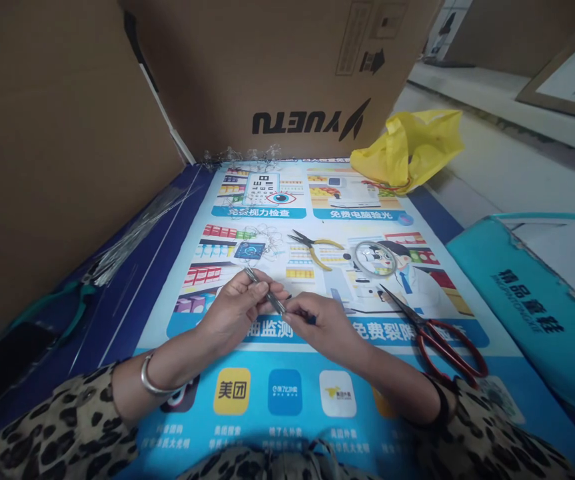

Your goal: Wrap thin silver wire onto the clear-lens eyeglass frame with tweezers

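At frame centre, the left hand (240, 303) and right hand (324, 323) both pinch a thin metal tool (266, 293); red scissors (434, 333) lie lower right.

The 1 head-worn camera looked forward and down, close over the printed mat (277, 393), its corners perhaps warped.

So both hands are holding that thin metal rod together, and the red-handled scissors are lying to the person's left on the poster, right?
Not quite. The head view shows the red-handled scissors lying to the person's right on the poster, not the left. The rest holds: the left hand and right hand hold the thin metal rod together.
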Available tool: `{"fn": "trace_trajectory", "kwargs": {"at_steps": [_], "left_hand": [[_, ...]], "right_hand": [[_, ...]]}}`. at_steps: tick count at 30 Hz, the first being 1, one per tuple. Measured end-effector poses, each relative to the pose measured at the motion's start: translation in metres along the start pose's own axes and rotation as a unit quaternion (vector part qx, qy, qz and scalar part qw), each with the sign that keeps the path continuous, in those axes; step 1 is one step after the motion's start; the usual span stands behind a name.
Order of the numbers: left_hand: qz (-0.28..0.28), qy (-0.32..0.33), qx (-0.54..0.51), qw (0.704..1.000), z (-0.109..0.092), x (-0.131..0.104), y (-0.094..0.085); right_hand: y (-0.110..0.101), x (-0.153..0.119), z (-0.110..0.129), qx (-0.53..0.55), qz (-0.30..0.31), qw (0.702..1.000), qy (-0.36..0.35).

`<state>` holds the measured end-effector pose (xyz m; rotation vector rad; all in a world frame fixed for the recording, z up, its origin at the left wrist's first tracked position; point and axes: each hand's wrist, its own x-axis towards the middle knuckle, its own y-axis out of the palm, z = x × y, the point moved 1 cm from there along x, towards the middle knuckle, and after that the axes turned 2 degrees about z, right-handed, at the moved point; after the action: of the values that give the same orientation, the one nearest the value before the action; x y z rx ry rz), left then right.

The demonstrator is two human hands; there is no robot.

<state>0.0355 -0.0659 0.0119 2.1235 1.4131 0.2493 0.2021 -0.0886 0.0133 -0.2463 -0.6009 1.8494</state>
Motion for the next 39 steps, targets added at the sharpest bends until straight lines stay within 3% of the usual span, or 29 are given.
{"fn": "trace_trajectory", "kwargs": {"at_steps": [5, 11, 23, 30, 39], "left_hand": [[-0.044, -0.006, 0.006, 0.999, 0.0, -0.003, 0.007], [-0.082, -0.006, 0.0, 0.997, 0.0, -0.003, 0.005], [-0.116, 0.012, -0.012, 0.993, 0.001, 0.0, 0.005], [-0.105, 0.026, -0.007, 0.994, 0.005, -0.001, 0.003], [-0.111, 0.026, 0.017, 0.993, 0.001, -0.003, 0.01]], "right_hand": [[0.001, 0.0, 0.002, 0.031, 0.014, 0.999, -0.003], [0.002, 0.001, -0.002, -0.056, 0.022, 0.998, -0.034], [0.007, -0.004, -0.005, -0.172, -0.079, 0.977, -0.098], [0.011, -0.001, -0.004, -0.178, -0.076, 0.979, -0.07], [0.012, 0.001, -0.004, -0.055, -0.069, 0.996, 0.02]]}}
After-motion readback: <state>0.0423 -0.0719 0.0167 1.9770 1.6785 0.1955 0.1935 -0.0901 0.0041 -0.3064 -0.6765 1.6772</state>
